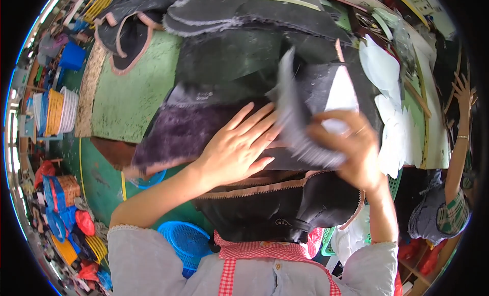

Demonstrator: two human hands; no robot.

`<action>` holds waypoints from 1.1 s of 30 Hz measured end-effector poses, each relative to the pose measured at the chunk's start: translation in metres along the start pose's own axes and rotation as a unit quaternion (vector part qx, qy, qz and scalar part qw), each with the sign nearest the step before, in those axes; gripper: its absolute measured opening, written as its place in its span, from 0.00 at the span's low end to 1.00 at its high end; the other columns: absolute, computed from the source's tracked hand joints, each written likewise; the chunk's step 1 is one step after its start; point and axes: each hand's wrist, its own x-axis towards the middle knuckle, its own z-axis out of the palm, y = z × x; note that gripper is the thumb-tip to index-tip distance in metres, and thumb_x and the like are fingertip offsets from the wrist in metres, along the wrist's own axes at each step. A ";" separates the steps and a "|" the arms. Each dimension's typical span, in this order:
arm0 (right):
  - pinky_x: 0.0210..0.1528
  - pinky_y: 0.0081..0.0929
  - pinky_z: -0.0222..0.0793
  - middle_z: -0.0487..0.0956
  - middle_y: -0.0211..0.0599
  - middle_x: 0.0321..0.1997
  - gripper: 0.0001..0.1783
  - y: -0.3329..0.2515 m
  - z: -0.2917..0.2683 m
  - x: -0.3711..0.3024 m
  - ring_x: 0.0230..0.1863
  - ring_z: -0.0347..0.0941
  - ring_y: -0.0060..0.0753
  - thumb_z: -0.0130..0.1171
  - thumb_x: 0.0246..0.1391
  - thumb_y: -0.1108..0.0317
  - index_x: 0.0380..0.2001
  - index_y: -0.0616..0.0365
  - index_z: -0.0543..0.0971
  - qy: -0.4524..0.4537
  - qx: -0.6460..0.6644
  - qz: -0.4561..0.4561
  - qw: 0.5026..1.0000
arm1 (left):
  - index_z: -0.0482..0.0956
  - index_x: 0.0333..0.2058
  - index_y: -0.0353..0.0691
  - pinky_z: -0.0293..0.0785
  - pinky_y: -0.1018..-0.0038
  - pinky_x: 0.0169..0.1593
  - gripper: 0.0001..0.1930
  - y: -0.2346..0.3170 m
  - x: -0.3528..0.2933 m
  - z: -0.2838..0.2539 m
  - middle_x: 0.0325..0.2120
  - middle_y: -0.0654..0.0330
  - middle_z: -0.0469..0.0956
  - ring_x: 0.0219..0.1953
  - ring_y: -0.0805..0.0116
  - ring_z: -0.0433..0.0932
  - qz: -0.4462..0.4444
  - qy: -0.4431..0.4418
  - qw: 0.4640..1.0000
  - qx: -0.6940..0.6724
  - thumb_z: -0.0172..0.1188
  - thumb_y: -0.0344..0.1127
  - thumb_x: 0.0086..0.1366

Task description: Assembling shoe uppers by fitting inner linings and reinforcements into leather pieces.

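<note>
My left hand lies flat with its fingers spread. It rests on the edge of a dark purple, plush-faced piece of material on the worktable. My right hand, smeared by motion, pinches a grey fleecy piece that curls up beside my left fingertips. Behind it lies a dark piece with a white patch. Across my lap hangs a black leather piece with a toothed tan edge and a small strap with a buckle or eyelet.
Stacked dark fleece-edged sheets lie at the table's far side. A black piece with pink trim sits on the green board. White scraps line the right. A blue basket stands below left. Another person's hand is far right.
</note>
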 end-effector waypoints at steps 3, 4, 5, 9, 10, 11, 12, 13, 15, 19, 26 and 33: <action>0.59 0.40 0.71 0.78 0.42 0.55 0.36 -0.011 -0.003 0.001 0.57 0.75 0.47 0.63 0.31 0.82 0.52 0.50 0.80 -0.065 0.052 0.019 0.996 | 0.76 0.54 0.40 0.57 0.52 0.69 0.29 -0.005 -0.003 0.006 0.56 0.52 0.72 0.64 0.54 0.67 0.016 0.046 0.999 0.020 0.65 0.36 0.51; 0.61 0.40 0.70 0.77 0.43 0.56 0.37 0.000 -0.002 0.000 0.58 0.74 0.48 0.64 0.32 0.81 0.54 0.52 0.78 -0.051 0.066 0.071 0.994 | 0.75 0.56 0.41 0.58 0.52 0.69 0.30 -0.004 -0.002 0.007 0.56 0.52 0.72 0.63 0.54 0.67 0.001 0.048 0.998 0.039 0.65 0.34 0.50; 0.60 0.37 0.71 0.78 0.46 0.55 0.36 0.017 -0.003 -0.003 0.57 0.76 0.47 0.67 0.36 0.80 0.55 0.56 0.75 -0.001 0.126 0.141 0.982 | 0.74 0.58 0.44 0.59 0.52 0.68 0.33 0.003 0.007 0.001 0.58 0.52 0.70 0.64 0.53 0.66 -0.010 0.034 0.999 0.034 0.64 0.33 0.50; 0.30 0.33 0.67 0.75 0.46 0.21 0.16 0.089 -0.005 -0.022 0.22 0.71 0.39 0.66 0.55 0.64 0.39 0.66 0.77 0.019 0.116 0.332 0.936 | 0.74 0.60 0.53 0.56 0.49 0.66 0.35 0.012 0.018 0.000 0.61 0.54 0.67 0.64 0.52 0.64 -0.023 0.009 0.999 0.024 0.60 0.34 0.48; 0.30 0.33 0.67 0.75 0.46 0.21 0.16 0.092 -0.004 -0.018 0.22 0.71 0.39 0.66 0.55 0.64 0.39 0.66 0.77 0.022 0.117 0.335 0.935 | 0.75 0.59 0.54 0.56 0.49 0.65 0.34 0.012 0.018 0.000 0.61 0.54 0.67 0.64 0.52 0.64 -0.025 0.011 0.999 0.031 0.60 0.33 0.48; 0.29 0.35 0.66 0.74 0.47 0.21 0.16 0.093 -0.002 -0.014 0.21 0.69 0.43 0.66 0.55 0.63 0.39 0.66 0.77 0.021 0.093 0.325 0.941 | 0.75 0.59 0.54 0.56 0.48 0.65 0.34 0.012 0.017 0.000 0.61 0.54 0.67 0.64 0.51 0.64 -0.027 0.014 0.999 0.038 0.60 0.33 0.47; 0.29 0.37 0.65 0.73 0.49 0.21 0.16 0.094 0.000 -0.010 0.21 0.67 0.47 0.65 0.56 0.63 0.39 0.65 0.77 0.021 0.069 0.314 0.947 | 0.77 0.58 0.55 0.56 0.47 0.64 0.33 0.011 0.017 0.002 0.61 0.54 0.67 0.64 0.50 0.63 -0.028 0.016 0.999 0.033 0.60 0.33 0.47; 0.30 0.36 0.67 0.75 0.51 0.23 0.17 0.094 0.001 -0.005 0.23 0.66 0.53 0.66 0.55 0.62 0.40 0.65 0.77 0.021 0.050 0.304 0.951 | 0.77 0.58 0.55 0.56 0.47 0.64 0.33 0.011 0.018 0.001 0.61 0.54 0.67 0.64 0.50 0.63 -0.024 0.013 0.999 0.034 0.60 0.33 0.47; 0.28 0.32 0.64 0.70 0.47 0.22 0.16 0.097 0.005 -0.005 0.23 0.60 0.40 0.66 0.55 0.64 0.39 0.66 0.76 0.039 0.058 0.289 0.955 | 0.77 0.56 0.53 0.56 0.46 0.64 0.33 0.015 0.022 -0.001 0.60 0.53 0.66 0.64 0.49 0.62 -0.034 0.004 0.999 0.033 0.60 0.32 0.46; 0.28 0.29 0.62 0.66 0.42 0.21 0.15 0.096 0.001 -0.009 0.24 0.55 0.28 0.67 0.54 0.65 0.35 0.65 0.75 0.042 0.098 0.308 0.945 | 0.78 0.51 0.39 0.53 0.45 0.67 0.31 0.026 0.035 -0.009 0.63 0.50 0.64 0.69 0.45 0.57 -0.025 -0.018 0.999 0.010 0.59 0.26 0.42; 0.32 0.35 0.68 0.73 0.38 0.29 0.15 0.083 0.013 -0.015 0.29 0.71 0.45 0.69 0.44 0.72 0.30 0.59 0.71 0.141 -0.065 0.262 0.952 | 0.76 0.46 0.37 0.57 0.52 0.66 0.26 0.014 0.055 -0.008 0.62 0.51 0.69 0.65 0.46 0.63 0.000 -0.039 0.997 -0.067 0.55 0.25 0.42; 0.40 0.36 0.73 0.74 0.42 0.44 0.35 0.069 0.014 -0.019 0.35 0.74 0.40 0.71 0.41 0.74 0.56 0.55 0.69 0.170 0.076 0.288 0.939 | 0.64 0.66 0.42 0.66 0.63 0.62 0.41 -0.070 0.099 -0.020 0.60 0.48 0.69 0.59 0.58 0.69 -0.177 0.091 0.951 -0.236 0.72 0.29 0.53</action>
